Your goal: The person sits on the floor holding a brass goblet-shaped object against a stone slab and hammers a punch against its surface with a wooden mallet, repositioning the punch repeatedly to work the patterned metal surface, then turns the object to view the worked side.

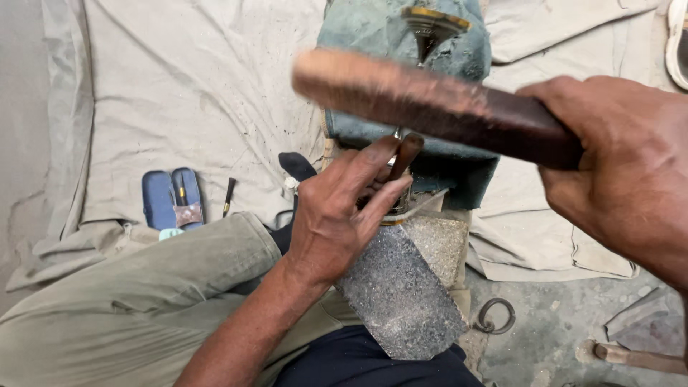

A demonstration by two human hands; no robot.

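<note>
Head view: nearest the camera, the right hand [631,172] is clamped around the dark handle of a wooden mallet [430,104]. The mallet is raised and blurred; its long axis runs left and slightly far from the grip, its pale end above the work. Below it, the left hand [337,215] pinches a small chisel [403,161], upright on a metal block [401,294] in the lap. The left hand is nearer the block. Far left, blue sandals [172,197] lie on cloth [179,93]. A metal ring [494,315] lies right of the block.
</note>
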